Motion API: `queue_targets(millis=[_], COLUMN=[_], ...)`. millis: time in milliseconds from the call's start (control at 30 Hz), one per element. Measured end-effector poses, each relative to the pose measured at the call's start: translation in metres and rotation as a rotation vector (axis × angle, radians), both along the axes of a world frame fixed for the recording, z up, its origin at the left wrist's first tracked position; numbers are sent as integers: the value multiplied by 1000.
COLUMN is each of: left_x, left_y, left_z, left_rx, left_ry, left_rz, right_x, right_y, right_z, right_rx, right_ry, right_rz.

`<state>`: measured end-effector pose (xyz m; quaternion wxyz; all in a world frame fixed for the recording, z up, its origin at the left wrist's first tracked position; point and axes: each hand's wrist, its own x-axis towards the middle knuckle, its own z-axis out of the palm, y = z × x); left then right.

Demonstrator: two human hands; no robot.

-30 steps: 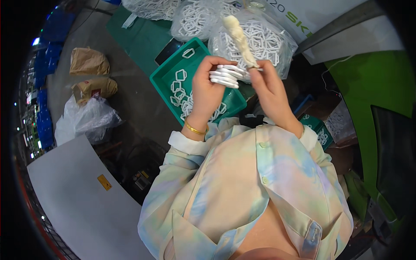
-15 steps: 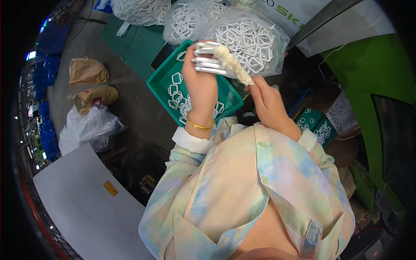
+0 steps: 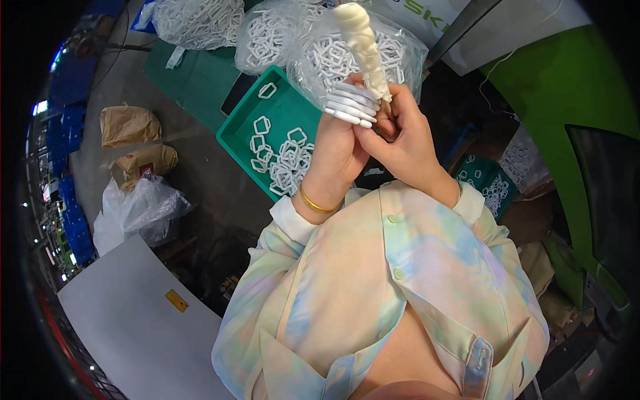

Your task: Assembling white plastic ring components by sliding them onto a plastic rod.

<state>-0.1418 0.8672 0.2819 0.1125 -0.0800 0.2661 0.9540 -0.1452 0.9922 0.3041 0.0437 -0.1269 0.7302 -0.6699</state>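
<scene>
My left hand (image 3: 337,150) is closed around a stack of several white plastic rings (image 3: 351,107), angular in outline like chain links. Close against it, my right hand (image 3: 415,137) pinches the narrow lower end of a cream-coloured tool (image 3: 363,50) that looks wrapped in soft material. The tool's thick end points away from me, and its thin end comes down beside the rings. Fingers hide whether the tip touches them. Below and left of my hands, a green plastic tray (image 3: 235,130) holds a heap of similar loose rings (image 3: 290,163).
Clear bags of white rings (image 3: 320,60) lie beyond the tray. A smaller green bin (image 3: 481,175) with rings stands at the right, near a dark screen (image 3: 610,200). Brown paper bags (image 3: 130,127) and a crumpled plastic bag (image 3: 143,210) lie left, above a grey panel (image 3: 140,320).
My hands have come together, the left moving right. The cream tool has swung from a slant over the rings to nearly upright, its thick end now pointing away from me.
</scene>
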Motion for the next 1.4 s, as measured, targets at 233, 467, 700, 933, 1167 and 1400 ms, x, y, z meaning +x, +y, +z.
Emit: queue_targets(millis=[233,467,700,933,1167,1400], left_x=[-3,-12,-16,-40,-55,-56], left_y=[4,-16,-16,-17,-21,-13], left_z=[10,18,42,-7,-10,-20], left_rx=[-464,-1292,-1906,-1026,244,598], left_ry=[136,526,798,204,-247,-306], left_rz=[179,231,224,58,-217,-303], right_x=[-7,-9,-7,-9,1,-16], right_y=[13,19,24,27,52,39], right_z=[8,14,10,-2,-23,-11], right_rx=[103,51,212,140,547,614], right_ry=[-57,-122,-13,76,234,214], right_rz=[-13,40,63,-77,24,-108])
